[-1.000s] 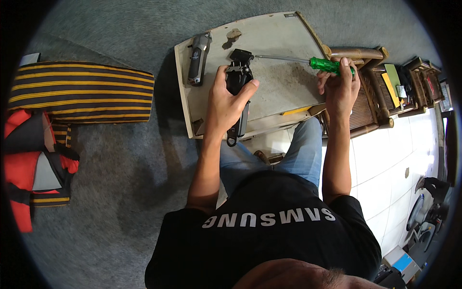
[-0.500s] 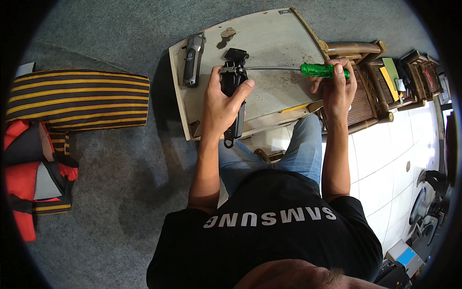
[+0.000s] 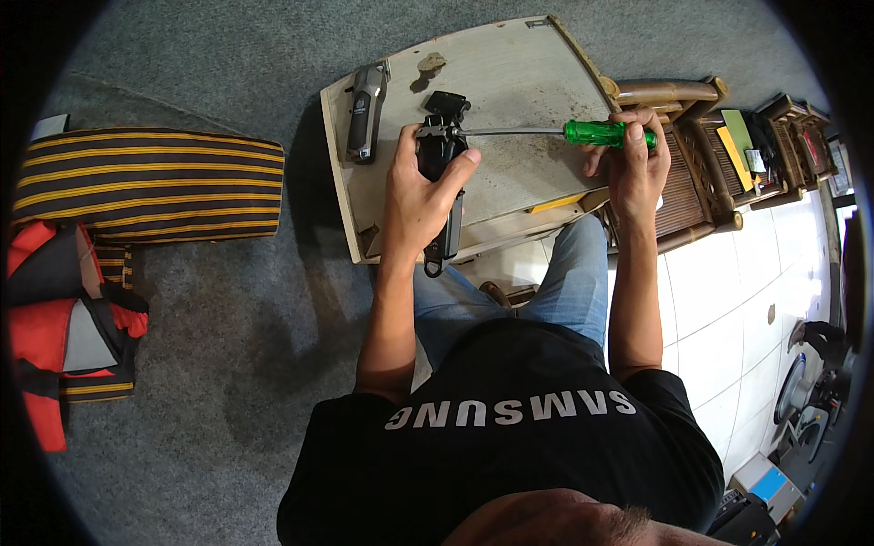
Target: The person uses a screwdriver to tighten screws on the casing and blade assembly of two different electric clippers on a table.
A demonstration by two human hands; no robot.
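Observation:
My left hand grips a black hair clipper lying on a pale worn board. My right hand holds a screwdriver with a green handle. Its long metal shaft runs left, and the tip meets the clipper near its head. A second clipper, grey and silver, lies at the board's left edge, apart from both hands. A small black part sits just beyond the held clipper's head.
A striped yellow and black cushion and red and black fabric lie on the grey carpet at left. A wooden rack with small items stands right of the board. White tiled floor lies at right.
The view shifted slightly. The screwdriver tip has stayed at the clipper's head, and both hands keep their grip with little movement.

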